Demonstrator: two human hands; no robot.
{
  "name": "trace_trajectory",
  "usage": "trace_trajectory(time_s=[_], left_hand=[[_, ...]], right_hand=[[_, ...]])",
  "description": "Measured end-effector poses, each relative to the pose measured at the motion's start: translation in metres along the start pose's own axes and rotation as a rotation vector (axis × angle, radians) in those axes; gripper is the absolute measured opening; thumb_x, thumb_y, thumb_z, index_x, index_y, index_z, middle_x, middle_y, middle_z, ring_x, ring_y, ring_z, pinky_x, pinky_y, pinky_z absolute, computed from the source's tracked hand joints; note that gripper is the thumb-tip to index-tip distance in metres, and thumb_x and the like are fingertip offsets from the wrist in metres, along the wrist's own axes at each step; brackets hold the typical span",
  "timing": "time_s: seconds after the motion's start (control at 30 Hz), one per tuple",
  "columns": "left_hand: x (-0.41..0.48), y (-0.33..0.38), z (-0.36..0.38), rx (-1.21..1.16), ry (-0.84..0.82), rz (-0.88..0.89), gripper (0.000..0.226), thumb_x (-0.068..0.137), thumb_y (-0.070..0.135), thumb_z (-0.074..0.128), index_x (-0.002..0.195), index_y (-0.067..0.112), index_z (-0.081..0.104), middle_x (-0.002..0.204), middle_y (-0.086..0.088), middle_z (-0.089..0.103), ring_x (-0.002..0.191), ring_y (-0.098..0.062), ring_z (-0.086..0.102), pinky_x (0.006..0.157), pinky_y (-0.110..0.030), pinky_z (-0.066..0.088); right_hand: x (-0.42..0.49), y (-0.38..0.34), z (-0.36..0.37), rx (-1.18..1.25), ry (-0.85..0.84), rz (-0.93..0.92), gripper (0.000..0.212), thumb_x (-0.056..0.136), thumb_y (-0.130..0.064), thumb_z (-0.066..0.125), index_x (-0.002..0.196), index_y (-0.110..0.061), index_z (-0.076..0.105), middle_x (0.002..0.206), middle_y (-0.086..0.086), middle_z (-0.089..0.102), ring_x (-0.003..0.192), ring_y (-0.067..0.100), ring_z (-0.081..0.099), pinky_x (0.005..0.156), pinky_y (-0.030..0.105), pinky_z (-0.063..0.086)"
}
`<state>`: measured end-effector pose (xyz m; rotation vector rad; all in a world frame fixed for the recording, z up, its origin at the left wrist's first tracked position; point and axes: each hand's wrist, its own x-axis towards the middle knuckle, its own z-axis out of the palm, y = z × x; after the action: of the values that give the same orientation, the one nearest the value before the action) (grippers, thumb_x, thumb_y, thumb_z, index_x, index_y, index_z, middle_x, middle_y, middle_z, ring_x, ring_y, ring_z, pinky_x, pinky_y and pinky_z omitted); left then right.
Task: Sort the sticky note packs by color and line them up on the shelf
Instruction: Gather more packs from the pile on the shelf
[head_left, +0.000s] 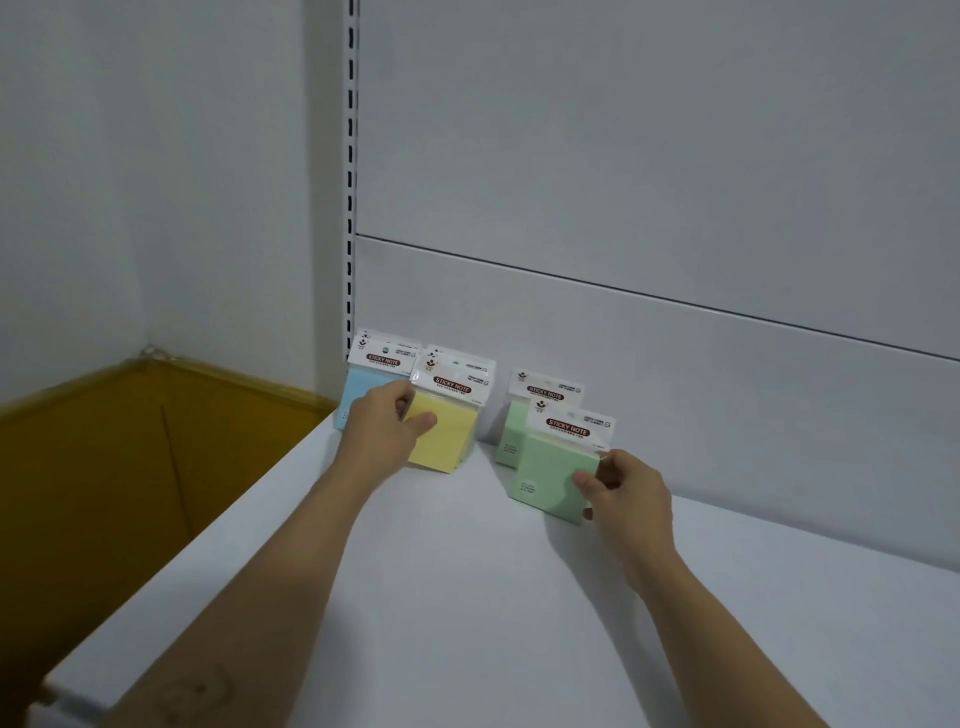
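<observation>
On the white shelf (467, 597), sticky note packs lean near the grey back panel (675, 364), each with a white header card printed "STICKY NOTE". A blue pack (356, 392) stands at the far left, just beside the slotted upright (351, 208). The yellow pack (449, 434) overlaps its right side, with another header showing behind it. The left hand (387, 418) has its grip closed on the yellow pack, thumb on the front face and fingers curled behind its left edge. Apart to the right, a rear green pack (511, 428) stands close to the panel, and a front green pack (545, 475) partly covers it. The right hand (626, 496) pinches the front green pack at its right edge, thumb on the face. Left of the shelf lies an ochre-brown area (130, 467).
</observation>
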<state>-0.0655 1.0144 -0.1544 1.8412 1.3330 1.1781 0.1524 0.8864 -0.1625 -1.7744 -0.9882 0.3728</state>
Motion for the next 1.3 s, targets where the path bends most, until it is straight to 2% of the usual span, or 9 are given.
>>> trace_trajectory(time_s=[0.1, 0.2, 0.37, 0.43, 0.53, 0.6, 0.83, 1.07, 1.3], left_hand=[[-0.003, -0.006, 0.004, 0.113, 0.067, -0.014, 0.021, 0.086, 0.028, 0.068, 0.099, 0.015, 0.059, 0.087, -0.001, 0.062, 0.080, -0.021, 0.056, 0.072, -0.035, 0.048], [-0.004, -0.010, 0.006, 0.288, 0.112, -0.019, 0.026, 0.087, 0.038, 0.063, 0.101, 0.017, 0.055, 0.092, 0.000, 0.062, 0.086, -0.023, 0.059, 0.071, -0.036, 0.049], [-0.001, -0.014, 0.011, 0.373, 0.113, -0.031, 0.033, 0.089, 0.045, 0.058, 0.106, 0.017, 0.055, 0.098, -0.004, 0.065, 0.091, -0.026, 0.060, 0.073, -0.038, 0.050], [0.000, -0.014, 0.013, 0.390, 0.108, -0.030, 0.035, 0.089, 0.046, 0.058, 0.106, 0.016, 0.056, 0.098, -0.005, 0.065, 0.092, -0.027, 0.060, 0.073, -0.037, 0.049], [0.003, -0.016, 0.014, 0.408, 0.113, -0.032, 0.036, 0.088, 0.047, 0.058, 0.106, 0.015, 0.057, 0.097, -0.006, 0.066, 0.092, -0.027, 0.060, 0.074, -0.038, 0.051], [0.004, -0.016, 0.013, 0.429, 0.114, -0.035, 0.038, 0.088, 0.048, 0.058, 0.106, 0.016, 0.058, 0.096, -0.005, 0.066, 0.091, -0.026, 0.061, 0.074, -0.039, 0.051], [0.000, -0.008, 0.009, 0.487, 0.081, -0.015, 0.041, 0.090, 0.047, 0.055, 0.110, 0.012, 0.054, 0.093, -0.008, 0.065, 0.088, -0.027, 0.060, 0.071, -0.038, 0.050], [-0.010, 0.000, 0.007, 0.566, 0.079, -0.004, 0.050, 0.084, 0.051, 0.061, 0.110, 0.013, 0.043, 0.101, -0.008, 0.059, 0.093, -0.029, 0.060, 0.071, -0.038, 0.047], [-0.020, 0.017, 0.019, 0.668, 0.115, 0.346, 0.034, 0.088, 0.048, 0.054, 0.105, 0.019, 0.052, 0.105, -0.001, 0.059, 0.097, -0.022, 0.053, 0.081, -0.036, 0.036]], right_hand=[[0.005, 0.001, 0.008, 0.009, 0.013, 0.001, 0.017, 0.081, -0.010, 0.068, 0.077, -0.024, 0.061, 0.077, -0.006, 0.068, 0.076, 0.021, 0.065, 0.078, 0.049, 0.054], [0.013, 0.001, 0.014, 0.028, 0.028, 0.005, 0.026, 0.081, -0.009, 0.068, 0.079, -0.032, 0.058, 0.078, -0.008, 0.067, 0.079, 0.018, 0.064, 0.079, 0.049, 0.055], [0.028, 0.001, 0.024, 0.036, 0.044, -0.009, 0.018, 0.080, -0.010, 0.069, 0.089, -0.024, 0.062, 0.080, -0.006, 0.067, 0.081, 0.018, 0.064, 0.080, 0.048, 0.054], [0.032, 0.001, 0.030, 0.022, 0.076, -0.036, 0.016, 0.080, -0.012, 0.070, 0.089, -0.023, 0.062, 0.080, -0.008, 0.066, 0.081, 0.017, 0.064, 0.078, 0.040, 0.054], [0.035, 0.002, 0.038, 0.022, 0.134, -0.055, 0.018, 0.081, -0.013, 0.069, 0.097, -0.021, 0.063, 0.076, -0.014, 0.061, 0.074, 0.002, 0.059, 0.063, 0.009, 0.040], [0.037, 0.004, 0.040, 0.016, 0.143, -0.065, 0.021, 0.082, -0.013, 0.069, 0.102, -0.020, 0.062, 0.078, -0.013, 0.060, 0.073, -0.001, 0.056, 0.058, 0.005, 0.036], [0.028, 0.013, 0.045, -0.171, 0.054, -0.083, 0.053, 0.072, -0.026, 0.078, 0.119, -0.024, 0.053, 0.106, -0.006, 0.054, 0.090, 0.012, 0.055, 0.076, 0.026, 0.040], [0.028, 0.017, 0.044, -0.344, 0.048, -0.047, 0.052, 0.076, -0.037, 0.073, 0.121, -0.018, 0.056, 0.098, -0.002, 0.062, 0.093, 0.022, 0.059, 0.077, 0.034, 0.045], [0.029, 0.013, 0.031, -0.395, 0.066, -0.126, 0.069, 0.077, -0.046, 0.070, 0.134, -0.016, 0.045, 0.122, 0.004, 0.057, 0.114, 0.023, 0.052, 0.092, 0.037, 0.042]])
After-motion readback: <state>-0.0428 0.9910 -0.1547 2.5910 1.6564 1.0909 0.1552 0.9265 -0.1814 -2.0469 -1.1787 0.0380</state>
